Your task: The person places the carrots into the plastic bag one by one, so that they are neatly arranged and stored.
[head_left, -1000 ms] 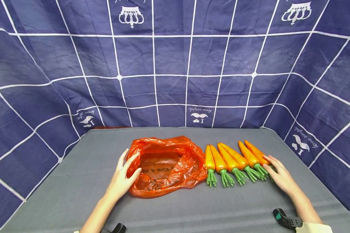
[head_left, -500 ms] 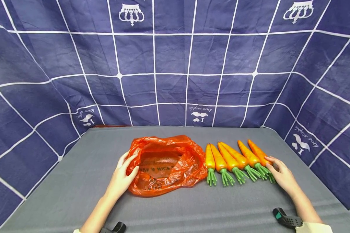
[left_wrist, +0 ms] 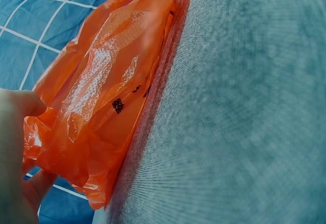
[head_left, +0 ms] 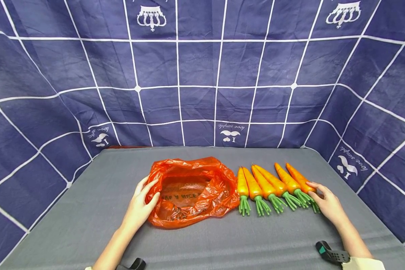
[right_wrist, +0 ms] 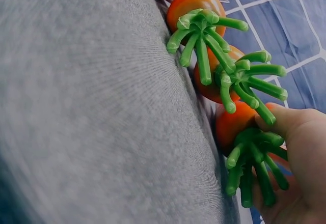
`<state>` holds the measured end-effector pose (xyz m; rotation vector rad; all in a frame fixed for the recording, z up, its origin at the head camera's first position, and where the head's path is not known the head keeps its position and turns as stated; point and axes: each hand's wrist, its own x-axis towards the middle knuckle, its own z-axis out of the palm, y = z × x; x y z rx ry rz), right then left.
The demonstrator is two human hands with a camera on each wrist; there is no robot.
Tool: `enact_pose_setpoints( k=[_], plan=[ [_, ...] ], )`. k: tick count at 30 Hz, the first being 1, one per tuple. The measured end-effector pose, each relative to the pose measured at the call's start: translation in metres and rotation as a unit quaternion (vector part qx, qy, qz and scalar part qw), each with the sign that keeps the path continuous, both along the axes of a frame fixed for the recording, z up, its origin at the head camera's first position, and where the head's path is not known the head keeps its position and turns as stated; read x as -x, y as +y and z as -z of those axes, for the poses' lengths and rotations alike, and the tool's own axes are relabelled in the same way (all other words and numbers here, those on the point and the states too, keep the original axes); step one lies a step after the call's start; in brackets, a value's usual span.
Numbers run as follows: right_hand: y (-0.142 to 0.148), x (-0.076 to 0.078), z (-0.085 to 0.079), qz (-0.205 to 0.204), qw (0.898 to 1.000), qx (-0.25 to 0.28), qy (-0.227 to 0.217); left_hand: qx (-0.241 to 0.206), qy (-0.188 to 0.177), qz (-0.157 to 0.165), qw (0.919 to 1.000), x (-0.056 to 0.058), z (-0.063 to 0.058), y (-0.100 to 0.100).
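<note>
An orange-red plastic bag [head_left: 222,204] lies wide-mouthed on the grey table, with dark print showing inside. My left hand [head_left: 140,204] holds its left side, fingers along the rim; in the left wrist view the thumb [left_wrist: 33,103] and a finger lie on either side of the crinkled film. To the right of the bag several orange carrots with green stalks lie in a row, tips pointing away. At the row's right end my right hand [head_left: 327,204] grips the last carrot [head_left: 297,176] near its thick end, its thumb by the green stalks [right_wrist: 252,155] in the right wrist view.
The leftmost carrot [head_left: 243,183] lies against the bag's right side. A blue cloth [head_left: 202,105] with white grid lines hangs behind and at both sides of the grey table [head_left: 202,247]. Dark straps [head_left: 332,255] sit at the wrists.
My right fingers have closed in on the rightmost carrot, and its tip has shifted slightly right. My left fingers have drawn in on the bag's left side. The other carrots have stayed put.
</note>
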<state>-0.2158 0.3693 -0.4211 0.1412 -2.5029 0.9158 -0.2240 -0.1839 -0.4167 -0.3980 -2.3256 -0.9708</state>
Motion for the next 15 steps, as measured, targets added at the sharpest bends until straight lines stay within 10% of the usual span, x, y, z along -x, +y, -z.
enact_pose_setpoints(
  k=[15],
  plan=[
    [-0.001,-0.001,-0.013,0.03,0.999,-0.01,0.033,-0.001,0.001,0.0,1.0,0.001,0.001,0.0]
  ],
)
